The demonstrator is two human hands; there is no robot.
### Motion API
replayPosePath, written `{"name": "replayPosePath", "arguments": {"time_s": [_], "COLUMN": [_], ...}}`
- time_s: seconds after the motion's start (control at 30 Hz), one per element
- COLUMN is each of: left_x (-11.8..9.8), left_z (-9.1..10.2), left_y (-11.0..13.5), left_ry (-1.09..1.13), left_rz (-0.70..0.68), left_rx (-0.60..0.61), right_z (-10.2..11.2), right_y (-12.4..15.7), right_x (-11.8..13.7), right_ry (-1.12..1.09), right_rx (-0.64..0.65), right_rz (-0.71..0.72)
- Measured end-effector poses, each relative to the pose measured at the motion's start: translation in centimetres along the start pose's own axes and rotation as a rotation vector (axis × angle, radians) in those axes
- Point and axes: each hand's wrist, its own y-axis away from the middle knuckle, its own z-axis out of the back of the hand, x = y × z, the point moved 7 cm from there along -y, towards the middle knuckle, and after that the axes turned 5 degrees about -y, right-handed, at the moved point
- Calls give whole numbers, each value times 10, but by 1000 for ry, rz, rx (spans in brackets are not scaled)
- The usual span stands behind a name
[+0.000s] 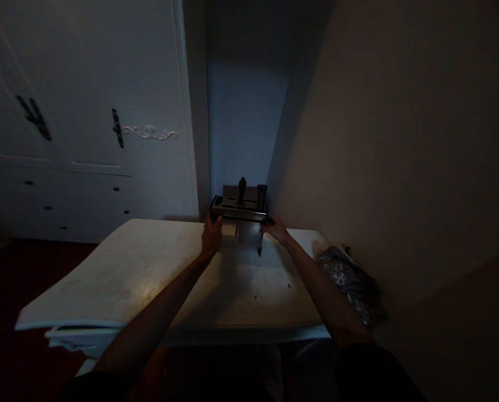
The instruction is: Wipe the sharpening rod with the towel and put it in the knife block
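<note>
In the dim head view both my arms stretch out over a white table (119, 273). My left hand (211, 234) grips the left end of a dark metal rack (237, 209) and my right hand (275, 228) grips its right end. The rack is held a little above the far side of the table. Upright in it stand a dark bottle-like item (242, 191) and a dark cup-like holder (261, 196). A small dark piece (259, 245) hangs below the rack near my right hand. Fingers of both hands are curled on the rack.
A white wardrobe (85, 111) with dark handles and drawers stands at the back left. A beige wall (400, 139) closes the right side. A patterned cloth (350, 282) lies on the table's right edge. The floor on the left is dark red.
</note>
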Motion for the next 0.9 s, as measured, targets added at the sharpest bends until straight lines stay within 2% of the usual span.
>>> {"name": "replayPosePath", "arguments": {"time_s": [0.2, 0.33, 0.5, 0.7, 0.9], "left_x": [-20, -39, -53, -67, -79], "left_z": [-72, -118, -168, -211, -236], "left_y": [32, 52, 69, 89, 97], "left_ry": [-16, -6, 49, 91, 90], "left_rz": [14, -98, -223, -289, -332], "left_rx": [147, 299, 431, 542, 586], "right_z": [74, 118, 168, 216, 244], "right_y": [17, 26, 37, 50, 60], "right_x": [3, 2, -3, -19, -32], "right_ry": [-24, -56, -96, -139, -124], "right_rx": [-21, -57, -199, -431, -605], "right_rz": [-14, -61, -84, -116, -162]}}
